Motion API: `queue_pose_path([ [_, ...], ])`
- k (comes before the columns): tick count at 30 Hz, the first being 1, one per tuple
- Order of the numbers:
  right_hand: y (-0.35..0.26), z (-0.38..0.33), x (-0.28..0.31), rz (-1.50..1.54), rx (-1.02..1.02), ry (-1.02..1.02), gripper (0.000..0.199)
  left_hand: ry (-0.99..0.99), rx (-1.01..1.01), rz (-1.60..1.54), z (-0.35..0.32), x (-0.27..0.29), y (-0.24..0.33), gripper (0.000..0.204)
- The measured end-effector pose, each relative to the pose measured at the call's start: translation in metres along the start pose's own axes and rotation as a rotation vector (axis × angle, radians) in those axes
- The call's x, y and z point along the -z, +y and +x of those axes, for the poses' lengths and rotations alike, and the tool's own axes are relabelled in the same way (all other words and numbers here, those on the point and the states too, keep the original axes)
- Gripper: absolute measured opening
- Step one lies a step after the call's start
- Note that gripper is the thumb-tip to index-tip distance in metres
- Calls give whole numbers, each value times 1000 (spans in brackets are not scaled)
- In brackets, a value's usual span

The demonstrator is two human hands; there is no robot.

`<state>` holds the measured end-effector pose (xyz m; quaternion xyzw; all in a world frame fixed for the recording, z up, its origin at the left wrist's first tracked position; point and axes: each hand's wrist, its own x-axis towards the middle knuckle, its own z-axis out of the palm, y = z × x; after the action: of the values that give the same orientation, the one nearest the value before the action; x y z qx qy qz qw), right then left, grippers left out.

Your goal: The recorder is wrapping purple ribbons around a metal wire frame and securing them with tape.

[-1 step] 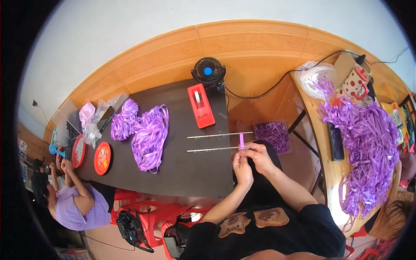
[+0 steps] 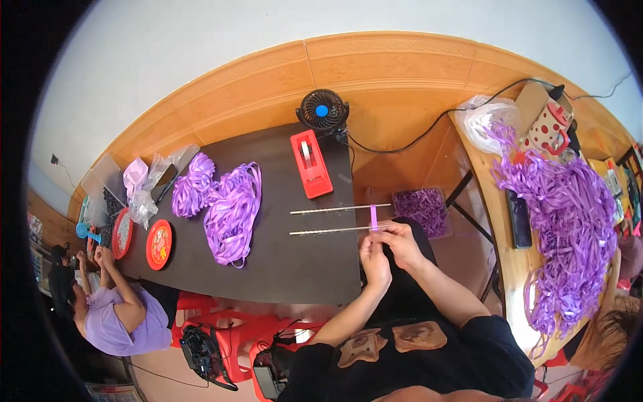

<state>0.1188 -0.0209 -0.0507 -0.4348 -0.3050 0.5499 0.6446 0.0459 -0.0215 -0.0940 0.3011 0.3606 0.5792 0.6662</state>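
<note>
Two thin metal rods stick out past the right edge of the dark table, an upper rod (image 2: 328, 210) and a lower rod (image 2: 321, 232), roughly parallel. A narrow purple ribbon (image 2: 374, 216) spans both near their right ends. Just below the lower rod, my left hand (image 2: 376, 266) and my right hand (image 2: 402, 246) meet, fingers closed in a pinch. The ribbon runs down into them; its lower part is mostly hidden by the fingers. My right fingertips lie close against the lower rod.
On the dark table (image 2: 295, 268) are a red tape dispenser (image 2: 311, 165), a black fan (image 2: 322, 110), purple ribbon bundles (image 2: 232, 214) and a red plate (image 2: 159, 245). A wooden table (image 2: 499, 221) holds a ribbon heap (image 2: 569, 234) and phone (image 2: 519, 220). Another person (image 2: 127, 318) sits at left.
</note>
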Motion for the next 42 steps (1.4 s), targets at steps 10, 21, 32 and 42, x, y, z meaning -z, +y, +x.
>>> queue_pose_path([
  [10, -12, -10, -18, 14, -15, 88, 10, -47, 16, -116, -28, -21, 45, 40],
  [21, -18, -15, -27, 89, -102, 87, 13, -35, 450, -290, -3, -24, 75, 39],
  [32, -31, -36, -13, -655, 378, 153, 11, -226, 723, -387, 15, -11, 116, 68],
  [42, -68, 47, -9, -588, 422, 3, 11, -248, 784, -354, 16, -9, 120, 72],
])
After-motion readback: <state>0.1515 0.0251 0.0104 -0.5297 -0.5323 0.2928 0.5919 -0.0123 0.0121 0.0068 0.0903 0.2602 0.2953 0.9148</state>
